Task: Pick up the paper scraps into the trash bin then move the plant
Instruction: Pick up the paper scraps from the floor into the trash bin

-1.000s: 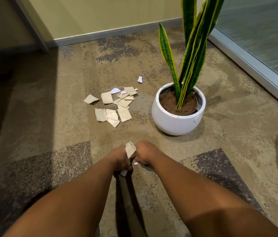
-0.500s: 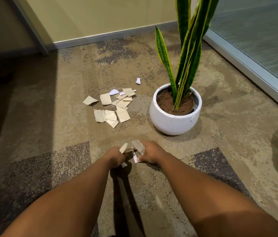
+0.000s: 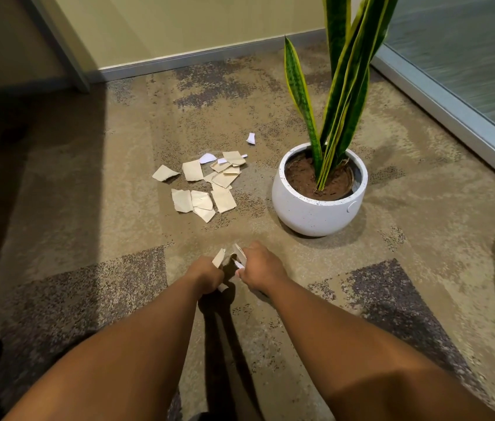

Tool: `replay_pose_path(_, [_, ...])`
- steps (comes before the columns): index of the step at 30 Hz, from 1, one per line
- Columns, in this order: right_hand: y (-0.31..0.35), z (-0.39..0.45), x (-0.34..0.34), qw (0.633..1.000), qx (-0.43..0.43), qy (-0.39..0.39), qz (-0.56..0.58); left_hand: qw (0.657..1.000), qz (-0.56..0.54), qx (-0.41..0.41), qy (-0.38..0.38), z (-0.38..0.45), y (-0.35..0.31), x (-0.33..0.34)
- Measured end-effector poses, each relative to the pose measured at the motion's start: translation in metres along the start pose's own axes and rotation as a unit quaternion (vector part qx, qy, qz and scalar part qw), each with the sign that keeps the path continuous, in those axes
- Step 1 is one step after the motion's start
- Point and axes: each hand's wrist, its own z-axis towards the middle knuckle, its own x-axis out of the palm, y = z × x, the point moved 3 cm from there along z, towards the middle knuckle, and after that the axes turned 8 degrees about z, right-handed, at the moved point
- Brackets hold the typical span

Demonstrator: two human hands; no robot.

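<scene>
My fingers pinch torn paper pieces: left hand point(image 3: 205, 276) holds one point(image 3: 218, 257), right hand point(image 3: 260, 267) another point(image 3: 239, 253).

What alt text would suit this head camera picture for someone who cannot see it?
Two bare hands, left hand and right hand, each hold a torn paper piece above patterned carpet. Ahead lie scattered paper scraps, left of a snake plant in a white pot.

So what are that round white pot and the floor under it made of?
The pot looks like ceramic or painted cement with a matte finish: fine dark speckles dot its white wall and it shows no glossy shine. Which of the two, I cannot tell. The floor looks like short-pile carpet tile: grainy flecked texture, tan and grey patches meeting along straight seams.
</scene>
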Motion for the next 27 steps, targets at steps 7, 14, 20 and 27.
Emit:
replay_pose_path(7, [0.007, -0.010, 0.004, 0.999, 0.041, -0.019, 0.001, 1.000, 0.007, 0.008, 0.012, -0.009, -0.006, 0.002])
replay_pose_path(14, [-0.015, -0.012, -0.015, 0.995, 0.052, 0.050, 0.076, 0.996, 0.079, 0.011, 0.051, -0.014, -0.018, 0.003])
replay_pose_path(20, [-0.062, -0.039, -0.050, 0.991, 0.089, 0.057, 0.080, 0.990, 0.079, 0.040, 0.108, -0.025, -0.071, 0.017])
replay_pose_path(27, [-0.114, -0.076, -0.122, 0.986, 0.138, 0.000, 0.092, 0.979, 0.096, 0.103, 0.148, -0.049, -0.151, 0.037])
